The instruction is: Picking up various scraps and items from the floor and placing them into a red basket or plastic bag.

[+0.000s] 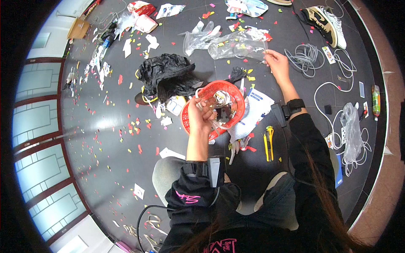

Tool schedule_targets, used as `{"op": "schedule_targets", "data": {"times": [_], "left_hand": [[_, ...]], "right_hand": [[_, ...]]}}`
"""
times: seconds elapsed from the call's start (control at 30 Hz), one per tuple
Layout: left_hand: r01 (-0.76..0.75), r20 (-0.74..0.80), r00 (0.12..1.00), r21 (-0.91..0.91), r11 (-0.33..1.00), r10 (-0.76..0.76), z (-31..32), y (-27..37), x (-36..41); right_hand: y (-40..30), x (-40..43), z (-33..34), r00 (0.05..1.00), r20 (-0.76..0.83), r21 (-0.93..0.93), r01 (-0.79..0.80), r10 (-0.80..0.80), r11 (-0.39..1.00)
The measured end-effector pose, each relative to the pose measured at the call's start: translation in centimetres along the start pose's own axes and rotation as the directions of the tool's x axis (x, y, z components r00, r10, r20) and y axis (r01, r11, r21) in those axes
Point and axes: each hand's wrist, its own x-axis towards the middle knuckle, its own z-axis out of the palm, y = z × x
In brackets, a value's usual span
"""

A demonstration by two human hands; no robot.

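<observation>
My left hand (200,116) is over the near left side of a red perforated plastic basket (187,129), its fingers curled inward. Whether it grips something there is hard to tell. Inside the basket lie a coiled pale cable (222,98) and a black boxy item (224,114). Farther ahead and to the right, my right hand (276,62) pinches a thin pale wire (260,49) beside a clear plastic bag (226,49). A crumpled black plastic bag (166,72) sits just beyond the basket. Partly under the basket's right side is a blue-and-white printed packet (257,106).
A yellow utility knife (268,144) lies near my right knee. Coiled grey cable (305,58), sneakers (322,27), a drink bottle (376,102) and another clear bag (351,131) are at right. Paper scraps (134,129) litter the dark tiled floor. Glass-panelled doors (41,110) stand left.
</observation>
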Motion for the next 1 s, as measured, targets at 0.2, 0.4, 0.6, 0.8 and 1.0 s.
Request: {"op": "schedule_targets", "data": {"times": [0.2,0.4,0.6,0.8,1.0], "left_hand": [[0.009,-0.001,1.0,-0.047,0.999,-0.009,0.1,-0.1,0.3],[-0.027,-0.027,0.999,0.012,1.0,0.028,0.3,-0.3,0.5],[0.03,0.008,1.0,0.005,1.0,-0.03,0.3,-0.3,0.6],[-0.006,-0.119,0.993,0.039,0.999,0.011,0.9,0.0,0.1],[-0.01,-0.033,0.999,0.05,0.999,0.012,0.2,-0.2,0.7]], "right_hand": [[-4.0,-0.5,1.6,0.889,0.438,0.006,-0.154,0.136,0.988],[-4.6,-2.6,4.4,0.597,0.77,-0.119,-0.214,0.226,0.97],[-2.6,-8.1,9.7,0.547,0.816,-0.153,-0.11,0.188,0.982],[-1.9,-5.7,7.8,0.822,0.568,-0.265,0.215,-0.028,0.94],[2.8,-0.9,-2.9,0.957,0.253,-0.543,0.021,0.139,0.84]]}}
